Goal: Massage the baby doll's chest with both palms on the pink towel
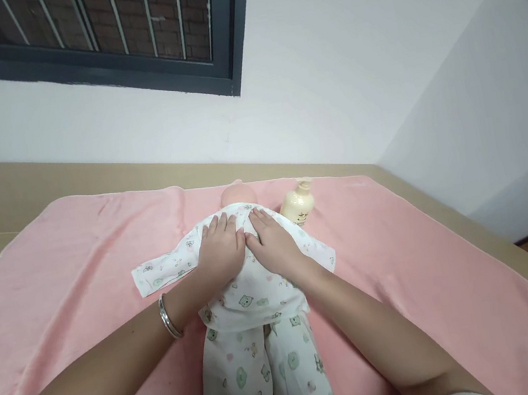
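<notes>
A baby doll [237,195] lies on a pink blanket, its head toward the wall. It wears a white printed top [256,305] and matching trousers [242,374]. My left hand [222,247] rests flat on the upper part of the top, fingers stretched toward the doll's head. Beside it, my right hand [271,240] lies flat on the same top, the two thumbs close together. Neither hand grips anything. The doll's sleeves spread out to both sides. Its face cannot be seen.
A cream pump bottle [297,203] stands by the doll's shoulder on the right. The pink blanket [79,267] covers a tan padded surface [90,175] against the white wall [318,95]. Above is a dark-framed window [230,62] with bars.
</notes>
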A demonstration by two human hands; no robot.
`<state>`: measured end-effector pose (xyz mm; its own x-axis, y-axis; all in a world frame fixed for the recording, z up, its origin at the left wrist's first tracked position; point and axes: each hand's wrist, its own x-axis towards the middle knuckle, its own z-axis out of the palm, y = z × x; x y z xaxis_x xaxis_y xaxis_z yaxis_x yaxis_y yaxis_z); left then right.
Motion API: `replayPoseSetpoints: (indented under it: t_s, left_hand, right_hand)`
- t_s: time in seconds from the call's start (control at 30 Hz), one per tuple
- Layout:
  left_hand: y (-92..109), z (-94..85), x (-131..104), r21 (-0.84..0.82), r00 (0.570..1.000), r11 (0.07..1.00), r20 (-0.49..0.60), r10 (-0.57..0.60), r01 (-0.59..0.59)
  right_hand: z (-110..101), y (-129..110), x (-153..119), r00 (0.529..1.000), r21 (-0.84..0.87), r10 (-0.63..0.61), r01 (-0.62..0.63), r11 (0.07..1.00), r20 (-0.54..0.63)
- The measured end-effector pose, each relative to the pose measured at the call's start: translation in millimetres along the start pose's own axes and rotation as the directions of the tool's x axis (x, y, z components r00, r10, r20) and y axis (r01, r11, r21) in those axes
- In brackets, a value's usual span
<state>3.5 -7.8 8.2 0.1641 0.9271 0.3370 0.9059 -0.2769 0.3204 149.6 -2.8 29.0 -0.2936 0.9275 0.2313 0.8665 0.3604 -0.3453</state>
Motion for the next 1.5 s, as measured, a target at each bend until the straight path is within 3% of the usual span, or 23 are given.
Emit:
replayPoseSetpoints:
  t_s: [0.13,0.27,0.37,0.5,0.6,0.8,1.03,1.3,1.4,1.5]
  left_hand:
    - [6.4,0.4,-8.4,0.050,0.999,0.999,-0.042,0.018,-0.016]
    - [9.5,-0.5,-15.7,0.067,0.992,0.992,-0.057,0.112,-0.109]
    - [0.9,-3.9,-6.6,0.022,0.990,0.990,-0.032,0.140,-0.139]
    - [-13.3,-7.2,11.1,-0.025,0.996,0.996,0.028,0.082,-0.081]
    - [-8.1,-6.4,6.5,-0.001,0.998,0.998,0.011,0.063,-0.063]
    - [14.9,-8.0,-15.9,0.044,0.988,0.987,0.005,0.154,-0.154]
    - [-11.0,-12.7,17.1,-0.034,0.992,0.997,0.106,0.070,-0.067]
    - [7.7,1.8,-9.8,0.067,0.990,0.988,-0.039,0.139,-0.136]
    - [5.7,3.1,-9.2,0.048,0.984,0.985,-0.058,0.166,-0.163]
    - [-3.0,2.2,-0.2,-0.007,0.992,0.993,-0.042,0.119,-0.119]
  right_hand:
    - [-0.8,4.9,3.9,1.000,0.044,-0.019,0.019,0.999,0.000]
    - [-4.2,2.5,3.9,0.999,0.042,0.021,-0.019,0.999,-0.043]
    - [-6.5,-13.0,-8.3,0.998,-0.046,0.034,-0.036,0.998,-0.047]
    - [-7.6,-31.9,-24.2,1.000,-0.113,0.012,-0.014,0.993,-0.024]
    - [-7.6,-24.6,-17.6,1.000,-0.078,0.004,-0.007,0.997,-0.029]
    - [-10.1,0.4,3.2,1.000,0.000,0.030,-0.030,1.000,0.004]
    - [-7.2,-30.2,-24.7,1.000,-0.119,-0.003,0.000,0.993,-0.030]
    - [-6.5,7.8,7.9,0.998,0.033,-0.044,0.045,0.998,-0.043]
    - [-3.2,3.8,4.2,0.997,-0.013,-0.049,0.048,0.999,-0.068]
    - [-0.3,-12.8,-11.3,0.997,-0.075,-0.039,0.034,0.997,-0.063]
